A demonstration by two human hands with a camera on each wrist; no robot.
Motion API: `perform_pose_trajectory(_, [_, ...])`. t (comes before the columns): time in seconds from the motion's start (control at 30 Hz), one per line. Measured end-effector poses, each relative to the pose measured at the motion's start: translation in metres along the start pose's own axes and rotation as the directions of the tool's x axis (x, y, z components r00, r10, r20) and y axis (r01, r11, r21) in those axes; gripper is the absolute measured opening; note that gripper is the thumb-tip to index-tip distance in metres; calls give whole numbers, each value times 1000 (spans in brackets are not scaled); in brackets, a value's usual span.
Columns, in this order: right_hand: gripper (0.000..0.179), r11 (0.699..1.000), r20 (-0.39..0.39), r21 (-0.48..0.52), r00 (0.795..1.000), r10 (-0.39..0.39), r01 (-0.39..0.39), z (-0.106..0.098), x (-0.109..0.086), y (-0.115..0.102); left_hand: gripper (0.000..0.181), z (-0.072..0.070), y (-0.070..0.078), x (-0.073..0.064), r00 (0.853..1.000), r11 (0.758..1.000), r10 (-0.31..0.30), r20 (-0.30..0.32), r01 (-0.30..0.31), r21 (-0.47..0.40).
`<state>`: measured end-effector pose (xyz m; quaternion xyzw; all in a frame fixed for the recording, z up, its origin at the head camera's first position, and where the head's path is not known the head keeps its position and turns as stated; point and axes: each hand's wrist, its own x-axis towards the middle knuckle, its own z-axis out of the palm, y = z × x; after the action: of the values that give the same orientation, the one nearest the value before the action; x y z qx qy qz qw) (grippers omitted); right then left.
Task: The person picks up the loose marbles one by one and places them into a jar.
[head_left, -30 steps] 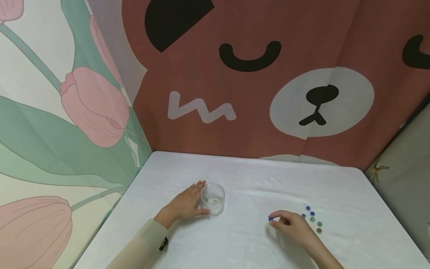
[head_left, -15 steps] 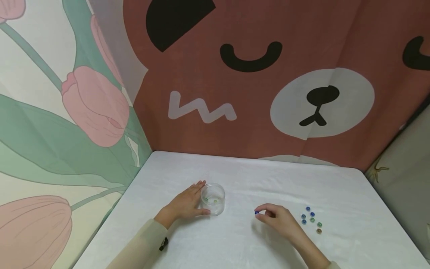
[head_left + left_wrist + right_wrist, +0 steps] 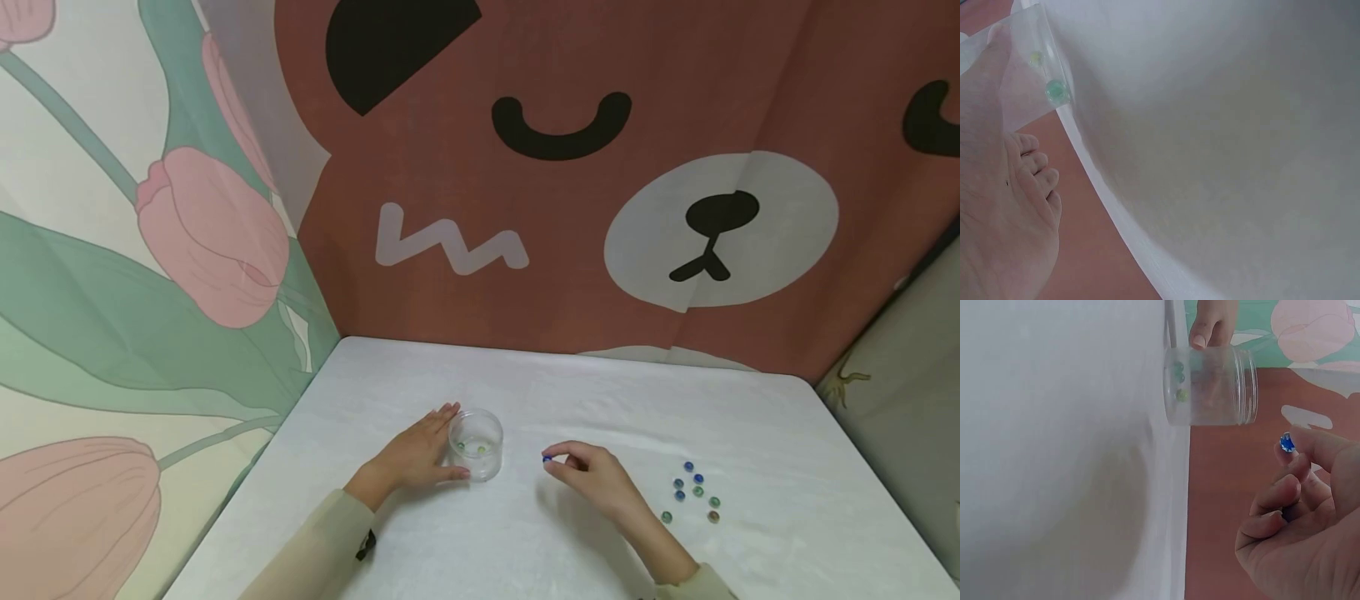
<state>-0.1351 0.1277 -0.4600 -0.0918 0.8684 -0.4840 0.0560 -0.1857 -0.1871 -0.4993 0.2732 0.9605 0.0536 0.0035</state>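
Observation:
A clear round jar (image 3: 477, 467) stands upright on the white table. My left hand (image 3: 415, 455) rests against its left side with straight fingers, thumb on the near side and fingertips at the far side. Green and yellow glass marbles lie on the jar's bottom; the right wrist view shows a green marble (image 3: 1179, 369) and a yellow marble (image 3: 1182, 395). To the right of the jar, above the table, my right hand (image 3: 596, 483) pinches a blue marble (image 3: 1286, 442) between thumb and index finger, its other fingers curled in.
Several loose marbles, blue, green and brown, lie on the right part of the table, among them a brown marble (image 3: 713, 517) and a green marble (image 3: 667, 517). The white table (image 3: 585, 400) meets a printed brown bear backdrop (image 3: 555, 292) behind and a tulip print at left.
My right hand has moved left toward the jar, carrying the blue marble. Loose marbles once hidden behind it now show. The left hand and jar have stayed in place.

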Motion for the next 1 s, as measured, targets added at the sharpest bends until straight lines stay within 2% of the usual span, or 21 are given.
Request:
perform_pose_trajectory(0.4, [20, 996, 5, 81, 1000, -27, 26, 17, 13, -14, 106, 0, 0, 0, 999, 1000, 21, -25, -21, -11])
perform_pose_trajectory(0.5, [20, 992, 6, 115, 999, -43, 42, 23, 17, -19, 106, 0, 0, 0, 1000, 1000, 7, -12, -7, -12])
perform_pose_trajectory(0.67, [21, 991, -7, 117, 998, -60, 61, 32, 25, -27, 106, 1, -1, 1, 1000, 1000, 1, -10, -1, -26])
perform_pose_trajectory(1.0, [17, 984, -15, 167, 998, -61, 63, 44, 35, -35, 105, 2, -1, 0, 1000, 999, -5, 9, 5, -35])
